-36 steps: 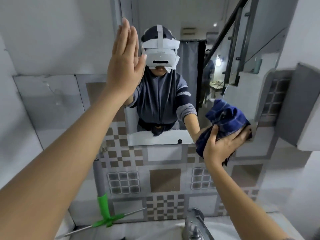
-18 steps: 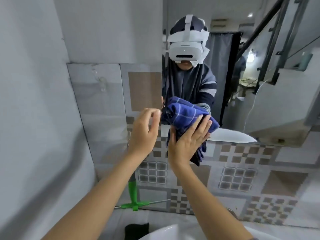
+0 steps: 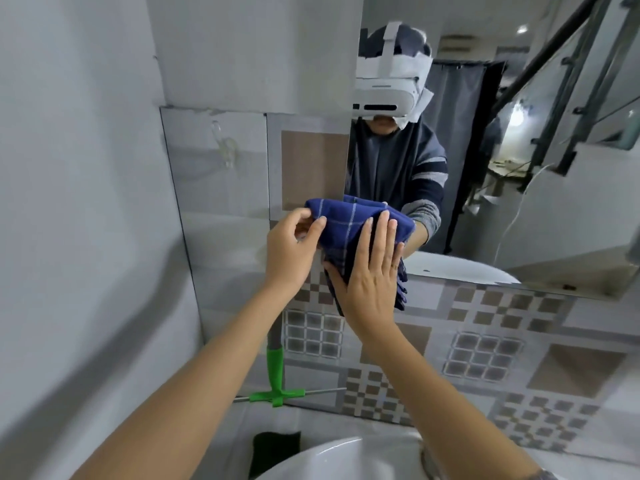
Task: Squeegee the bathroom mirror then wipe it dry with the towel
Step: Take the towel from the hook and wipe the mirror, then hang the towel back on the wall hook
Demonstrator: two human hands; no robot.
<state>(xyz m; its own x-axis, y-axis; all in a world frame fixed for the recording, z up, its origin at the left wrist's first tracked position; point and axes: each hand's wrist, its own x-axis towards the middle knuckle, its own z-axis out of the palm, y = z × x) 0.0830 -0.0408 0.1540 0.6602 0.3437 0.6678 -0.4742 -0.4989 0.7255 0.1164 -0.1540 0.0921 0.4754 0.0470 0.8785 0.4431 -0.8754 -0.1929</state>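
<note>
Head cam view looks forward and down at a tiled bathroom wall, with both bare arms reaching up into the shot. The blue checked towel is bunched up and sits right at the lower left corner of the mirror, partly over the glass and partly over the patterned wall tiles just below it. The right hand is spread flat over the towel, fingers straight and pointing up, pressing the cloth against the wall and mirror edge, so it's pinning the towel rather than clutching it. The left hand is just beside it on the left, fingers curled and pinching the towel's upper left fold between thumb and fingertips.

Down low, the green squeegee stands against the wall, well apart from both hands: green neck going up into a grey handle, thin metal blade bar lying crosswise at the bottom. Nobody's touching it. Below that there's the white rim of the sink, and a dark sponge-like pad sits just beside it on the ledge. A clear hook is stuck on the plain grey tile further left. The mirror shows the person's reflection in a grey striped sleeve, plus a dark curtain behind.
</note>
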